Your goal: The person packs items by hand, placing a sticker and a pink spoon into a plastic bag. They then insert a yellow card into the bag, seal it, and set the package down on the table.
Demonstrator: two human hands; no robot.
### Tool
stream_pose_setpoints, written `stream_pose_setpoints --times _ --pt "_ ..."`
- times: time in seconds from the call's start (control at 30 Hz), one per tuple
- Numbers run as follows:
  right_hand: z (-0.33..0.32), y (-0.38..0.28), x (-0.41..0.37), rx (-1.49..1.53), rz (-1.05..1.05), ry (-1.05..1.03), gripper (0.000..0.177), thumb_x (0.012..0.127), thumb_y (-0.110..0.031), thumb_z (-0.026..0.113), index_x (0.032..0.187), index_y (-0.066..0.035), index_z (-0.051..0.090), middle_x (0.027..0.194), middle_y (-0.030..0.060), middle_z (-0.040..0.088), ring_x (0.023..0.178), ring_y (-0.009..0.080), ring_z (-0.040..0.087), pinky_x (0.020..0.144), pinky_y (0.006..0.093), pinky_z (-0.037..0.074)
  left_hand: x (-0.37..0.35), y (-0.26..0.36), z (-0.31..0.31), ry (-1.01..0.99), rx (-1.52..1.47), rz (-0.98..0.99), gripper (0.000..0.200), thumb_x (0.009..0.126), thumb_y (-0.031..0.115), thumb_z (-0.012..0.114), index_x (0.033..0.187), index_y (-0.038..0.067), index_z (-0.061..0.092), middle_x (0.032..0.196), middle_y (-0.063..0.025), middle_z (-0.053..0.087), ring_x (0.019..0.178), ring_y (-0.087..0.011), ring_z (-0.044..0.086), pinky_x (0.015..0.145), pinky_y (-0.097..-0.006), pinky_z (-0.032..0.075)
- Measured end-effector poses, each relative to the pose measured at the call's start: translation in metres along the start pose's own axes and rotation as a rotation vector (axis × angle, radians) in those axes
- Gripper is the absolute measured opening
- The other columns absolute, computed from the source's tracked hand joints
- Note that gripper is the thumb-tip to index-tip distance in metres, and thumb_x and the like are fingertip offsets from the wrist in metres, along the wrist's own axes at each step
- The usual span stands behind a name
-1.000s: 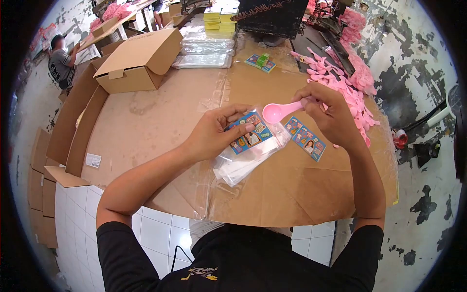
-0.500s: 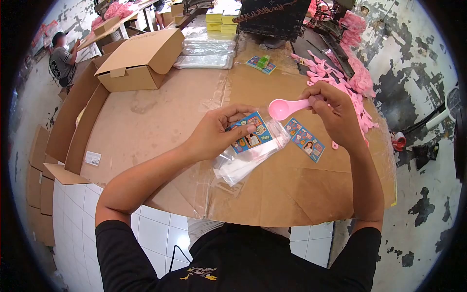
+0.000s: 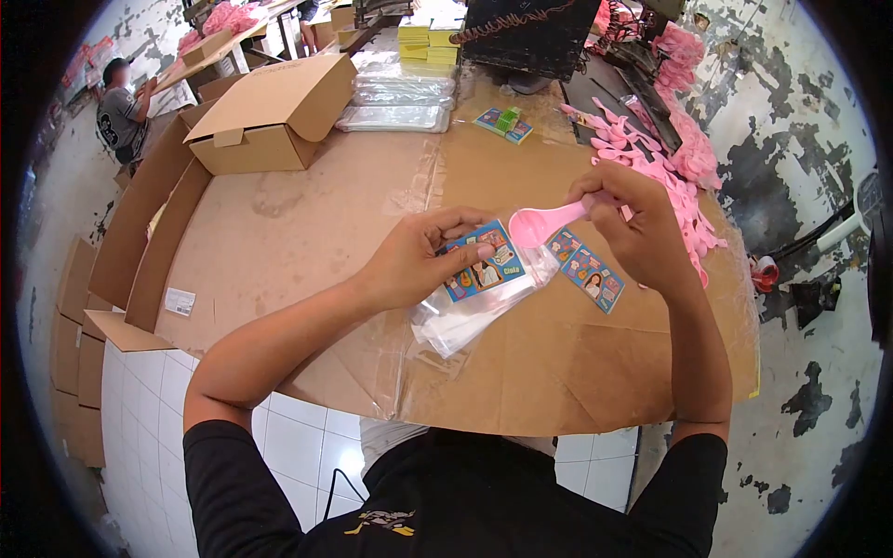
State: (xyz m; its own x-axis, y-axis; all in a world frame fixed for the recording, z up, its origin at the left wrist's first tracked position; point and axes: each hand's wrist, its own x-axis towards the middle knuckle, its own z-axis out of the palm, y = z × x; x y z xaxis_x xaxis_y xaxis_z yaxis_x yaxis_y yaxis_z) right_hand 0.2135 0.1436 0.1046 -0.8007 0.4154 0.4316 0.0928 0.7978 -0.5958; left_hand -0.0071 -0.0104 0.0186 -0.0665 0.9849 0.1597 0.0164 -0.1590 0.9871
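Observation:
My left hand (image 3: pixel 414 256) is closed on a blue printed card (image 3: pixel 488 272), its thumb pressed on the card's face. Under the card lies a stack of clear plastic bags (image 3: pixel 456 327), fanned out on the cardboard tabletop. By its handle, my right hand (image 3: pixel 636 223) pinches a pink measuring spoon (image 3: pixel 535 226). The spoon's bowl overlaps the card's right corner and the bag mouths in this view. Just right of the bags lie more blue printed cards (image 3: pixel 595 279), below the spoon handle.
Pink spoons (image 3: pixel 651 167) lie heaped along the right side. A green clip-like item (image 3: pixel 507 119) sits on blue cards farther back. Packs of clear bags (image 3: pixel 395 116), a closed carton (image 3: pixel 270 116) and yellow stacks (image 3: pixel 428 42) stand behind. A person (image 3: pixel 121 112) is at far left.
My right hand has brought the spoon slightly down and left, its bowl tipping lower against the card's corner. My left hand stays nearly in place on the card.

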Motion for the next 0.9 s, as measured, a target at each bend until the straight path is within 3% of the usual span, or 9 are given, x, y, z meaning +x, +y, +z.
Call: stream_pose_setpoints --times 0.17,0.27,0.37,0.47,0.57,0.77,0.87,0.9 --pt "0.002 0.007 0.001 0.032 0.023 -0.092 0.014 0.087 0.003 0.057 0.095 0.0 0.068 0.086 0.0034 0.063 0.079 0.0113 0.056 0.07 0.0272 0.042 0.0 0.001 0.001 -0.025 -0.08 0.017 0.04 0.099 0.009 0.067 0.135 -0.004 0.057 0.119 -0.0101 0.071 0.106 -0.0101 0.065 0.089 -0.0252 0.055" --pt "0.006 0.003 0.002 -0.016 -0.059 -0.123 0.014 0.087 0.0 0.057 0.097 0.001 0.068 0.085 0.0058 0.067 0.074 0.0163 0.06 0.067 0.0301 0.047 -0.001 0.001 0.003 -0.03 -0.03 -0.006 0.039 0.1 0.01 0.067 0.135 -0.004 0.057 0.119 -0.0086 0.071 0.105 -0.0086 0.065 0.088 -0.0236 0.055" --pt "0.025 0.008 -0.002 0.03 -0.113 -0.071 0.02 0.089 -0.001 0.058 0.107 -0.001 0.068 0.101 0.0101 0.067 0.089 0.0205 0.065 0.075 0.0327 0.05 -0.001 0.003 0.003 -0.036 0.056 -0.08 0.039 0.099 0.01 0.067 0.135 -0.004 0.057 0.116 -0.0098 0.071 0.101 -0.0103 0.067 0.086 -0.0249 0.056" --pt "0.033 -0.008 -0.003 0.077 -0.128 -0.097 0.03 0.097 -0.011 0.057 0.125 -0.004 0.063 0.124 0.0143 0.062 0.106 0.0261 0.064 0.086 0.0373 0.052 -0.001 -0.002 0.006 -0.047 0.02 -0.079 0.037 0.1 0.011 0.066 0.133 -0.003 0.058 0.115 -0.0086 0.072 0.1 -0.0096 0.067 0.085 -0.0247 0.055" --pt "0.038 -0.013 -0.003 0.201 -0.108 -0.27 0.046 0.104 -0.026 0.052 0.145 -0.006 0.049 0.142 0.0156 0.053 0.125 0.0276 0.056 0.104 0.0404 0.045 -0.001 -0.007 0.006 -0.071 -0.088 -0.044 0.035 0.1 0.014 0.066 0.13 -0.003 0.058 0.114 -0.0069 0.072 0.1 -0.0082 0.066 0.086 -0.0241 0.053" --pt "0.059 0.0 0.004 1.01 0.063 -0.411 0.067 0.102 -0.042 0.045 0.154 -0.002 0.034 0.153 0.0144 0.046 0.145 0.0281 0.039 0.12 0.0453 0.027 0.001 -0.004 -0.002 -0.192 -0.209 -0.073 0.04 0.1 0.017 0.066 0.133 -0.003 0.057 0.118 -0.011 0.071 0.103 -0.0115 0.068 0.088 -0.0276 0.054" --pt "0.037 0.017 0.022 0.782 -0.079 -0.403 0.069 0.101 -0.041 0.05 0.155 -0.002 0.033 0.155 0.0149 0.044 0.145 0.0265 0.04 0.119 0.0443 0.029 -0.001 0.001 -0.006 -0.224 -0.293 -0.09 0.044 0.1 0.023 0.067 0.135 -0.002 0.056 0.119 -0.0118 0.071 0.104 -0.0123 0.068 0.09 -0.0274 0.053" --pt "0.036 0.014 0.016 0.772 -0.054 -0.334 0.055 0.099 -0.026 0.058 0.147 -0.002 0.045 0.146 0.0134 0.053 0.135 0.0246 0.05 0.113 0.041 0.037 0.0 0.001 -0.006 -0.235 -0.298 -0.087 0.046 0.1 0.025 0.067 0.136 -0.001 0.055 0.12 -0.0118 0.072 0.105 -0.0126 0.068 0.091 -0.0269 0.053"
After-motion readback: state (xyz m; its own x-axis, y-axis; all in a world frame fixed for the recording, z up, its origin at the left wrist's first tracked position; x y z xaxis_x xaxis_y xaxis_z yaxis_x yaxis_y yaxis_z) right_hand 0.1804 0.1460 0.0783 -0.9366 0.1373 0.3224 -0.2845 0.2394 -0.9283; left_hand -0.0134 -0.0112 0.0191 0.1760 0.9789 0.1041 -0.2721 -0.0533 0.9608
